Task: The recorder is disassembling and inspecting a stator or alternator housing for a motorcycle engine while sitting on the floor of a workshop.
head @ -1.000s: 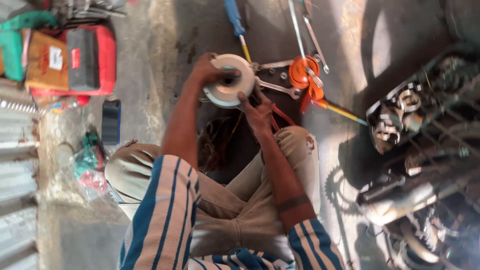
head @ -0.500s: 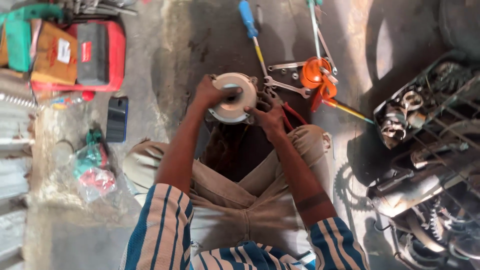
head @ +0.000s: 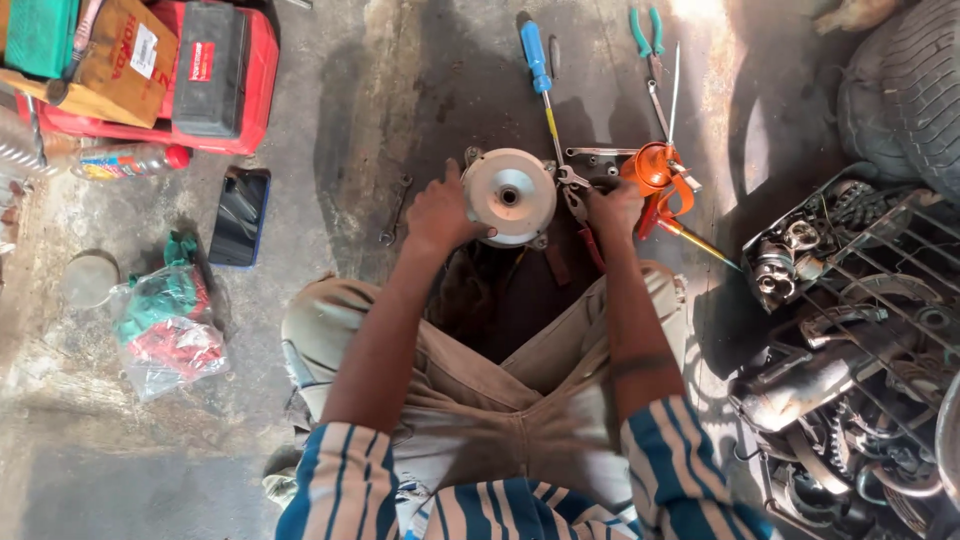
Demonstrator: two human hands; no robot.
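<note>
A round silver metal drum [head: 510, 195] with a centre hole lies on the oily floor between my knees. My left hand [head: 440, 215] grips its left edge, thumb on the face. My right hand [head: 612, 208] is off the drum, to its right, with fingers curled over small dark metal tools beside an orange oil can [head: 655, 170]. Whether it grips one is hidden by the fingers. A spanner [head: 572, 180] lies between the drum and that hand. Red-handled pliers [head: 592, 248] lie just below my right hand.
A blue-handled screwdriver [head: 537, 60] and green-handled pliers [head: 645, 30] lie beyond the drum. A red toolbox [head: 255, 90], a phone [head: 240, 215] and a plastic bag [head: 165, 330] are at the left. A wire crate of engine parts [head: 860, 300] and a tyre [head: 910, 80] crowd the right.
The view has swung so the drum sits more central. My right hand has left the drum and moved right onto the tools by the oil can. My left hand stays on the drum.
</note>
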